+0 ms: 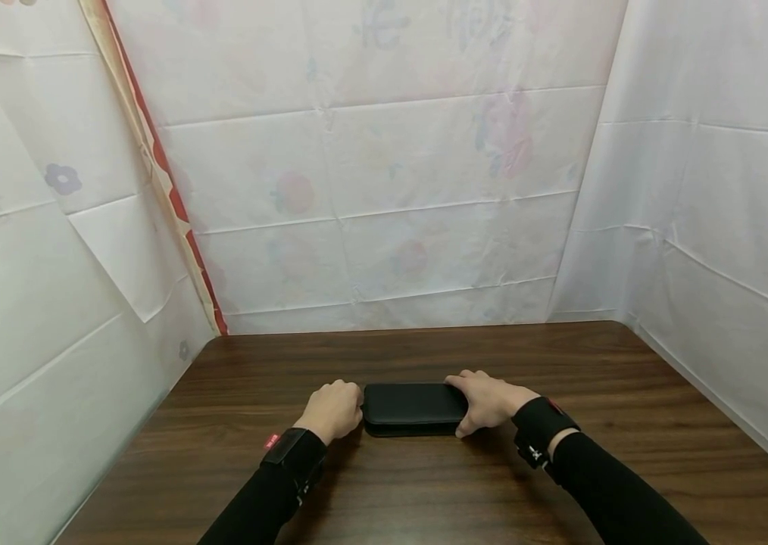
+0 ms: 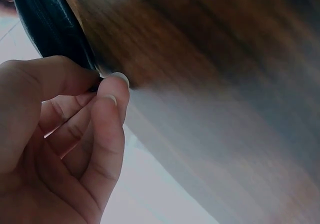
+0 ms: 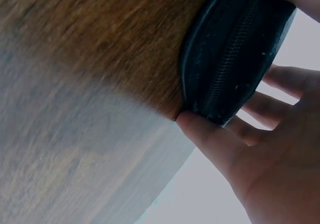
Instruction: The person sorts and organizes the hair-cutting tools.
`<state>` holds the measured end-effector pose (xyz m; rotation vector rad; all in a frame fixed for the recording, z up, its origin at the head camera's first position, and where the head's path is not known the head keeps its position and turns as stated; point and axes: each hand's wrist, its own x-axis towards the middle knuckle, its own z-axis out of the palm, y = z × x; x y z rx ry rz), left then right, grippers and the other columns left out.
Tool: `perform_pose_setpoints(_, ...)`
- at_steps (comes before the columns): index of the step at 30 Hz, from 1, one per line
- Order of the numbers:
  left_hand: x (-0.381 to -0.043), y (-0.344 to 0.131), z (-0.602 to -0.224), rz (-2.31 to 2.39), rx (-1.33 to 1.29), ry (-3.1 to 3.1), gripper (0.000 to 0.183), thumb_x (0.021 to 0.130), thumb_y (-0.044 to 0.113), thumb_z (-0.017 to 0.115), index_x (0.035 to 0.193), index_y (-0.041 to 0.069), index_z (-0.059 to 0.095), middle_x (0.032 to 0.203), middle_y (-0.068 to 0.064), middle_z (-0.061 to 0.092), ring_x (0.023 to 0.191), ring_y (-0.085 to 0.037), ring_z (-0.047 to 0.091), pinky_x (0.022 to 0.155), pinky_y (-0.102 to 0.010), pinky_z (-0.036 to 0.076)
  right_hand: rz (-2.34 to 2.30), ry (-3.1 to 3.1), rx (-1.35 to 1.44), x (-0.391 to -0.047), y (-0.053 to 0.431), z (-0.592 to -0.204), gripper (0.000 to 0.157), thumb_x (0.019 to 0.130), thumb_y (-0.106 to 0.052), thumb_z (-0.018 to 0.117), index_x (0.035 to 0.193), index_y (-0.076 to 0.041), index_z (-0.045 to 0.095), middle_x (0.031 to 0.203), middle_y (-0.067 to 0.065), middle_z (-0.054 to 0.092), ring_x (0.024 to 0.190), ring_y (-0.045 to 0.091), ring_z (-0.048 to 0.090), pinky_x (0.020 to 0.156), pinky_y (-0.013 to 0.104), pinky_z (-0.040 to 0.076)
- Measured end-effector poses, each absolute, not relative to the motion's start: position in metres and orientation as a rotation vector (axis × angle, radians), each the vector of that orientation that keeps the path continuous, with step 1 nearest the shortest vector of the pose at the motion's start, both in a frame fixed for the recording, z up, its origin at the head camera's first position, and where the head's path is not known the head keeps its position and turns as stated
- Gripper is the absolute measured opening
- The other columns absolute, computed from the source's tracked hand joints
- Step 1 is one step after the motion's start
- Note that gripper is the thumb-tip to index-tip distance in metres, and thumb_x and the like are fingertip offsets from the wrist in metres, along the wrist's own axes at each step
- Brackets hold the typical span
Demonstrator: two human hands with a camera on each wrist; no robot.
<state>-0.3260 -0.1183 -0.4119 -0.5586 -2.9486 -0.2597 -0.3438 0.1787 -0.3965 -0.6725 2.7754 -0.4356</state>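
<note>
A black zip case (image 1: pixel 415 407) with rounded corners lies flat on the wooden table, its long side running left to right. At its left end my left hand (image 1: pixel 332 411) pinches a small dark tab, apparently the zipper pull (image 2: pixel 95 88), between thumb and fingertips; most of the tab is hidden. My right hand (image 1: pixel 488 401) grips the opposite end, thumb at the near corner and fingers round the far one. Closed zipper teeth (image 3: pixel 232 51) run along the case's side in the right wrist view.
The dark brown wooden table (image 1: pixel 391 492) extends around the case on all sides. White printed sheets (image 1: pixel 384 189) hang behind the table and at both sides, close to its edges. Each wrist wears a black strap (image 1: pixel 539 428).
</note>
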Motion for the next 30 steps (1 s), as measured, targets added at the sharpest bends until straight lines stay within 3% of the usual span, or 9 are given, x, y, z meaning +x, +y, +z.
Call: perform_pose_setpoints(30, -0.34, -0.118, -0.414, -0.243, -0.513, -2.956, 0.012, 0.092, 0.006, 0.067, 0.101, 0.006, 0.076, 0.093, -0.01, 0.071, 0.079, -0.027, 0.068, 0.07, -0.043, 0.057, -0.431, 2.786, -0.685, -0.345, 0.179, -0.397, 0.092, 0.077, -0.03, 0.089, 0.153, -0.009, 0.043, 0.148, 0.013, 0.045, 0.131, 0.034, 0.044, 0.102, 0.058, 0.042)
